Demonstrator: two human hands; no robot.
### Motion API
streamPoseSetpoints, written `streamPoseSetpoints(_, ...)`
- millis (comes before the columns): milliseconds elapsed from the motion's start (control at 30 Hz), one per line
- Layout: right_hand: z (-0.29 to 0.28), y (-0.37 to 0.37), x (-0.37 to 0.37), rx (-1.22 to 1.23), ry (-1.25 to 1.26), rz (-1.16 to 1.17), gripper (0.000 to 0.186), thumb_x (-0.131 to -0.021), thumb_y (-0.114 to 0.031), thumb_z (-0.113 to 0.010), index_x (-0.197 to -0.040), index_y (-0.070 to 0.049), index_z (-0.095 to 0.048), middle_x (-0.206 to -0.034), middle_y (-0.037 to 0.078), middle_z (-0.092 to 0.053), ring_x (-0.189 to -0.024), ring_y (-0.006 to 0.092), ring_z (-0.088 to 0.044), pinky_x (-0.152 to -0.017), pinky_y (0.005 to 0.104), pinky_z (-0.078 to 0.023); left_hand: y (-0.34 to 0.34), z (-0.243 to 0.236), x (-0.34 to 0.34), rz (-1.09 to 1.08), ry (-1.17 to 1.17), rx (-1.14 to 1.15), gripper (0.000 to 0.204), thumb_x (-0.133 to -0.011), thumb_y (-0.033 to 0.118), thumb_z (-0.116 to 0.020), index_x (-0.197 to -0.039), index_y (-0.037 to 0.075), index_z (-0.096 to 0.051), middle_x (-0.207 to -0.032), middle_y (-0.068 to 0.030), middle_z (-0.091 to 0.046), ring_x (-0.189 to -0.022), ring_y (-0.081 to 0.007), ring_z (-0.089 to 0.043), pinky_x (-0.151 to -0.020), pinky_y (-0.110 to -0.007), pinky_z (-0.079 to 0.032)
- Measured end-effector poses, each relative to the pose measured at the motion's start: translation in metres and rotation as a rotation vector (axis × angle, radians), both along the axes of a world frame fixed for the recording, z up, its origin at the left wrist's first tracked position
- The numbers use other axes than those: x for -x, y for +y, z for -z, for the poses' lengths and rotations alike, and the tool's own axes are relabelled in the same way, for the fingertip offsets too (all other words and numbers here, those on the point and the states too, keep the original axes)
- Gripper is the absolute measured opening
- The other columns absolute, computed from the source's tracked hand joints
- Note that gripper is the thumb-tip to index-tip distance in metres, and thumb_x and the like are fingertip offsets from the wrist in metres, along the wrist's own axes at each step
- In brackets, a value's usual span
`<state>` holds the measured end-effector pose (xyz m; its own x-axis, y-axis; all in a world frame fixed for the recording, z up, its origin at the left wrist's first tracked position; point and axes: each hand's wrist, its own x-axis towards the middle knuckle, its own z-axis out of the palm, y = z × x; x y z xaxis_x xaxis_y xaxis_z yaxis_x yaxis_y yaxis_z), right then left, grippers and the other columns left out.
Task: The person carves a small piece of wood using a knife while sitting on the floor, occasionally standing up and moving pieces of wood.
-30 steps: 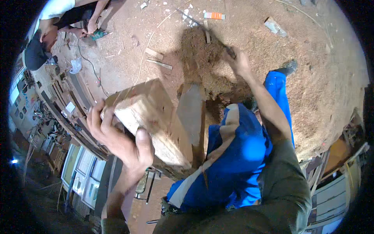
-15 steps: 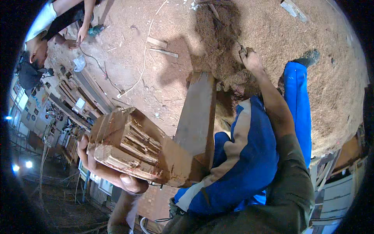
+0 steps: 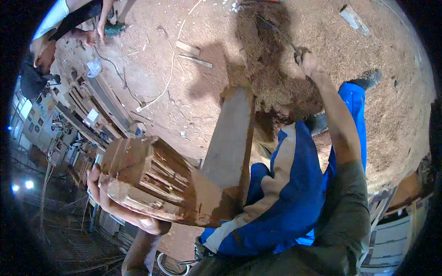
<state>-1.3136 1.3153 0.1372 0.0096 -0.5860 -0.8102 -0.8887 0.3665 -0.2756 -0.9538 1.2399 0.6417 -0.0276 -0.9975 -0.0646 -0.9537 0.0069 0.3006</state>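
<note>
My left hand [image 3: 133,216] is wrapped round the near left side of a carved block of brown wood [image 3: 138,170], which has several deep, splintery grooves cut into it. The block's right end overlaps a long grey-brown wooden beam [image 3: 228,138] lying lengthwise before me; whether the two touch I cannot tell. Out to the right, well away from the block, my right hand [image 3: 311,64] is closed on a long thin tool [image 3: 283,37], pointing away and to the left over a dark patch of shavings. Its exact kind is unclear.
Sawdust and shavings [image 3: 386,124] cover the ground. My blue-trousered leg [image 3: 285,198] is beside the beam. A pale cable [image 3: 171,76], wood offcuts [image 3: 188,48] and a stack of boards [image 3: 99,99] lie leftward. Another person's hand [image 3: 101,32] is near a green tool [image 3: 114,30] at far left.
My right hand has moved a little to the right with the thin tool, farther from the beam. The block has stayed in my left hand with little movement.
</note>
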Motion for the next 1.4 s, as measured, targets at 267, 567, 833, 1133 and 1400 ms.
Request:
streamPoseSetpoints(267, -0.040, -0.006, 0.003, 0.090, -0.104, 0.129, 0.046, -0.095, -0.040, -0.053, -0.122, -0.003, -0.063, -0.103, 0.031, -0.067, -0.102, 0.0473, -0.065, -0.091, 0.0533, -0.053, 0.000, 0.000, 0.005, -0.027, 0.044, 0.006, 0.094, -0.084, 0.080, -0.049, -0.142, 0.006, -0.038, -0.147, -0.0221, -0.032, -0.140, -0.0380, -0.034, -0.113, -0.056, -0.034)
streamPoseSetpoints(567, -0.113, -0.019, -0.011, 0.336, -0.247, 0.329, 0.042, -0.092, -0.035, -0.062, -0.127, -0.010, -0.062, -0.088, 0.025, -0.069, -0.083, 0.0437, -0.069, -0.074, 0.0491, -0.054, 0.000, 0.000, 0.012, -0.054, 0.130, -0.028, 0.086, -0.090, 0.071, -0.046, -0.140, 0.001, -0.036, -0.147, -0.0237, -0.027, -0.140, -0.0366, -0.030, -0.114, -0.054, -0.028)
streamPoseSetpoints(833, 0.010, 0.033, -0.014, 0.005, 0.100, 0.219, 0.045, -0.098, -0.042, -0.051, -0.105, 0.000, -0.068, -0.093, 0.023, -0.073, -0.087, 0.0386, -0.071, -0.085, 0.0487, -0.055, 0.047, -0.044, -0.040, -0.264, 0.387, -0.259, 0.097, -0.086, 0.081, -0.044, -0.148, 0.006, -0.032, -0.151, -0.0196, -0.031, -0.138, -0.0366, -0.036, -0.113, -0.055, -0.036)
streamPoseSetpoints(1133, -0.010, 0.015, -0.012, -0.043, 0.048, -0.100, 0.046, -0.094, -0.042, -0.058, -0.116, -0.002, -0.067, -0.103, 0.030, -0.068, -0.099, 0.0452, -0.067, -0.088, 0.0506, -0.055, 0.097, -0.085, -0.071, -0.312, 0.430, -0.554, 0.097, -0.087, 0.079, -0.045, -0.148, 0.004, -0.032, -0.152, -0.0212, -0.031, -0.138, -0.0387, -0.036, -0.113, -0.056, -0.034)
streamPoseSetpoints(1400, -0.008, 0.000, -0.056, 0.165, -0.121, 0.518, 0.040, -0.091, -0.035, -0.063, -0.113, -0.002, -0.067, -0.091, 0.024, -0.070, -0.091, 0.0402, -0.070, -0.076, 0.0480, -0.053, 0.090, -0.099, -0.069, -0.257, 0.338, -0.561, 0.095, -0.088, 0.076, -0.045, -0.147, 0.003, -0.033, -0.150, -0.0230, -0.032, -0.138, -0.0400, -0.035, -0.113, -0.057, -0.033)
